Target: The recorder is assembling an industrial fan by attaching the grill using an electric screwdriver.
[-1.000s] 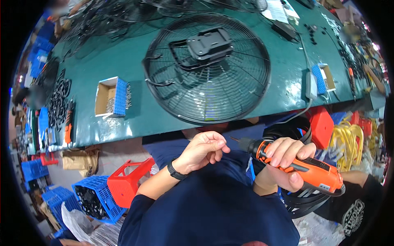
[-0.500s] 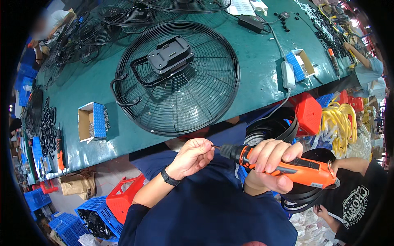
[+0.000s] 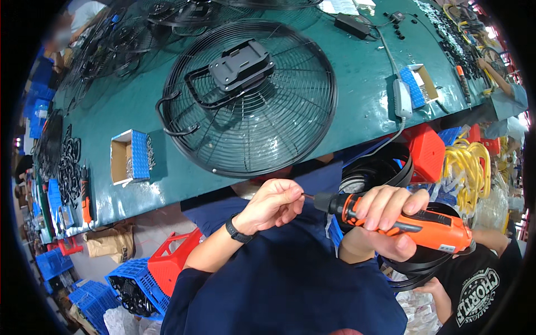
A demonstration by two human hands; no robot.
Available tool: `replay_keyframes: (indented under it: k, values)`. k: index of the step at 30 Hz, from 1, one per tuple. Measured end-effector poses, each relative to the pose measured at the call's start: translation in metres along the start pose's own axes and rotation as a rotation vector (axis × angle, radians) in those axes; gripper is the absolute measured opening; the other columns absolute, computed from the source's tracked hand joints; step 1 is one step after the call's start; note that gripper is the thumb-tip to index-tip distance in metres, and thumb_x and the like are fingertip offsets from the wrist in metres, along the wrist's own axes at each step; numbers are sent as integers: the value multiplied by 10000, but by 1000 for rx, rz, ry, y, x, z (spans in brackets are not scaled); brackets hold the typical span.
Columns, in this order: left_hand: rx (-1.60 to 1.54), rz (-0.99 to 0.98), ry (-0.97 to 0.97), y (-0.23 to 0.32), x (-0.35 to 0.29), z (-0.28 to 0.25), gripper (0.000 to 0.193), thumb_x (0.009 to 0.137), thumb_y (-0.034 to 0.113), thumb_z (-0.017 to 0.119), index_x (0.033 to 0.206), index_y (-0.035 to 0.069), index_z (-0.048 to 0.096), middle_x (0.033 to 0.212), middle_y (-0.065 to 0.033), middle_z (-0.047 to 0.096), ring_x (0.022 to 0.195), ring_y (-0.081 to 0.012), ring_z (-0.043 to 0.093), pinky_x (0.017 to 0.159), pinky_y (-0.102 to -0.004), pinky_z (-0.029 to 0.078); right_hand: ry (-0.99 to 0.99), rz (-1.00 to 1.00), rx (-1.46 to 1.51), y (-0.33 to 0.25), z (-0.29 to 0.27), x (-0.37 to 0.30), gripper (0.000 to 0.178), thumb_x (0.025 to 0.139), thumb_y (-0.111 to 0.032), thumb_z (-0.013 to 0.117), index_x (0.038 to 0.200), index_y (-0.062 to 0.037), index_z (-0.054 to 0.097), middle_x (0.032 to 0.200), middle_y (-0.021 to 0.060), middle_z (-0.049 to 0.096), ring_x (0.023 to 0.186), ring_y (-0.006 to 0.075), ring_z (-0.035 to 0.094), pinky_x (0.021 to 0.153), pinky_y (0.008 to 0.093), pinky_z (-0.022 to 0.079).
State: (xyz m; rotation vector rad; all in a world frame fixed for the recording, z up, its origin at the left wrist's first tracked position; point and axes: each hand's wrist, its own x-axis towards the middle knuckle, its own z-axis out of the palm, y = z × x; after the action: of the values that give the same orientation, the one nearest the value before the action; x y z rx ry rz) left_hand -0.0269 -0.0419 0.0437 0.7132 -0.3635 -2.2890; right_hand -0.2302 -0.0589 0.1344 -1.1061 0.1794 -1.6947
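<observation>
Head view: right hand (image 3: 388,215) is wrapped around an orange-and-black electric screwdriver (image 3: 444,229), held in front of the body just off the near edge of the desk (image 3: 363,92); left hand (image 3: 271,207) has thumb and forefinger pinched at the tip of the bit (image 3: 309,196), can't tell if there's a screw in there; hands are apart, bit bridging the gap; round black wire fan grille (image 3: 285,125) lies on the desk beyond them, dark boxy housing (image 3: 241,64) on top; blue-sided cardboard box (image 3: 141,156) sits left of it.
</observation>
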Motion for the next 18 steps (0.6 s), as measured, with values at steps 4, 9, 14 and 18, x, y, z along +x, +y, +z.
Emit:
replay_keyframes:
  k: [4,9,14,18]
  values:
    - [43,-53,23,4,2,4,276,953,274,565,821,32,570,685,-64,619,433,-85,493,348,-192,361,25,-22,-45,-1,3,2,373,770,-183,667,1036,-40,449,725,84,583,610,222,612,589,375,535]
    - [-18,-64,4,2,1,1,280,950,281,568,812,39,581,681,-60,623,429,-82,490,351,-192,360,39,-29,-57,1,5,3,376,766,-186,685,1027,-44,453,711,84,587,580,214,608,542,352,526]
    - [-41,-38,-19,-2,1,-4,243,960,247,543,887,19,584,692,-70,603,424,-80,462,317,-175,328,28,-6,-45,2,6,3,377,763,-179,683,1028,-41,453,714,85,589,578,215,608,548,360,532]
    - [-28,-40,-5,-1,1,-3,225,951,239,561,893,23,585,697,-68,605,428,-78,470,319,-177,337,36,2,-51,2,7,3,372,763,-173,675,1032,-39,455,713,87,591,579,219,615,553,365,537]
